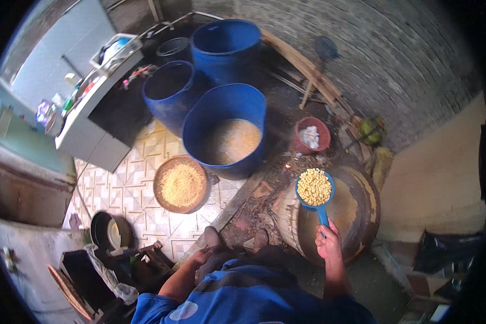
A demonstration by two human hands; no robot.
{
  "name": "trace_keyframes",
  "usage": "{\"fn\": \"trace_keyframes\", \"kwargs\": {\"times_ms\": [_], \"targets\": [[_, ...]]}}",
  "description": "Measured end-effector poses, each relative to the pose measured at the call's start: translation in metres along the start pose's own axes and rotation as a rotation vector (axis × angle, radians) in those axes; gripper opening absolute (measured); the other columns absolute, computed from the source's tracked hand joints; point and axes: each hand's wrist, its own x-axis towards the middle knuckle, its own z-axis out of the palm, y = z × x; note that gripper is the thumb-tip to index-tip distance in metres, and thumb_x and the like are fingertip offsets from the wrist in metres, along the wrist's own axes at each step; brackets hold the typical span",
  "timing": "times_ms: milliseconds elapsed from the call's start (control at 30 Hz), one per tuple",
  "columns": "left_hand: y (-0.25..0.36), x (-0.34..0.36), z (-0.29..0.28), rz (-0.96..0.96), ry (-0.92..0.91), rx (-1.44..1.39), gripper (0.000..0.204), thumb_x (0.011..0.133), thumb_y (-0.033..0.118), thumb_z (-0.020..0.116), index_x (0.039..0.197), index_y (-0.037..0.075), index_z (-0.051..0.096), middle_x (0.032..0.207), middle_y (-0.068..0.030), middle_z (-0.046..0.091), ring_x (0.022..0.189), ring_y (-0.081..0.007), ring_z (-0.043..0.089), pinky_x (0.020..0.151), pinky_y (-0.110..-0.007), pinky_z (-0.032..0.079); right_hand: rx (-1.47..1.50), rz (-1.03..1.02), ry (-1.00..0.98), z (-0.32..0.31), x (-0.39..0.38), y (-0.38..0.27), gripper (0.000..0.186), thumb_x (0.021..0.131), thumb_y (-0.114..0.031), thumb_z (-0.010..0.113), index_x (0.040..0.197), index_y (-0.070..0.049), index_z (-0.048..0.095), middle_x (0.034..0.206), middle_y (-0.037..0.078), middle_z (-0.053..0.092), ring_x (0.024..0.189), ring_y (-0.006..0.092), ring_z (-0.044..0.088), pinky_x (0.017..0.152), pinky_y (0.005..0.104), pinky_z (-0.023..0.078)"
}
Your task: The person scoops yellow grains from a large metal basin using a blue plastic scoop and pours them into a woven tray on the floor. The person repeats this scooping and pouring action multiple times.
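Observation:
My right hand (329,241) is closed round the handle of a blue plastic dipper (322,211), its round bowl heaped with pale yellow beans (314,187). The dipper is held level above a large, wide round vat (373,216) whose inside looks murky and greyish brown. My left hand (203,255) rests by my left knee, fingers loosely stretched out, holding nothing that I can see. To the left on the tiles lies a round shallow basket (157,201) filled with yellowish grains or beans (179,185).
A big blue barrel (200,140) holds cloudy liquid with pale matter; more blue barrels (170,102) stand behind. Near the vat is a red bucket (323,143) with white contents. A dark pot (100,229) sits left, below a cluttered counter (92,116). Planks (302,62) lean along the wall.

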Motion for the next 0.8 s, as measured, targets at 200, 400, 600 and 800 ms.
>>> {"fn": "trace_keyframes", "kwargs": {"times_ms": [200,400,600,800], "targets": [[-0.003,-0.030,-0.031,-0.092,0.112,-0.141,0.057,0.090,0.033,0.052,0.133,-0.003,0.044,0.134,-0.0219,0.048,0.124,-0.0300,0.048,0.104,-0.033,0.036,-0.146,0.181,-0.220,0.103,0.037,0.035,0.029,0.087,-0.007,0.058,0.116,-0.008,0.051,0.076,0.001,0.054,0.044,0.0026,0.037,0.037,0.0170,0.027],[-0.069,-0.052,-0.044,-0.168,0.213,-0.330,0.057,0.090,0.034,0.054,0.134,-0.002,0.044,0.135,-0.0194,0.048,0.124,-0.0282,0.048,0.103,-0.033,0.036,-0.497,0.358,-0.381,0.221,0.098,0.124,0.023,0.088,-0.007,0.056,0.110,-0.007,0.051,0.074,-0.001,0.050,0.045,0.0020,0.035,0.037,0.0175,0.025],[-0.133,-0.080,-0.047,-0.254,0.266,-0.367,0.059,0.090,0.037,0.053,0.135,-0.001,0.043,0.136,-0.0189,0.047,0.125,-0.0297,0.047,0.104,-0.034,0.036,-1.269,0.164,-0.518,0.333,0.171,0.231,0.019,0.085,-0.012,0.059,0.103,-0.004,0.059,0.079,0.004,0.057,0.054,0.0117,0.048,0.047,0.0271,0.040],[-0.158,-0.108,-0.053,-0.350,0.264,-0.680,0.059,0.091,0.035,0.052,0.136,-0.001,0.041,0.136,-0.0186,0.048,0.125,-0.0284,0.048,0.103,-0.033,0.037,-1.955,-0.461,-0.565,0.417,0.200,0.311,0.033,0.081,-0.018,0.063,0.109,-0.001,0.059,0.101,0.019,0.064,0.099,0.0362,0.060,0.085,0.0436,0.047]]}}
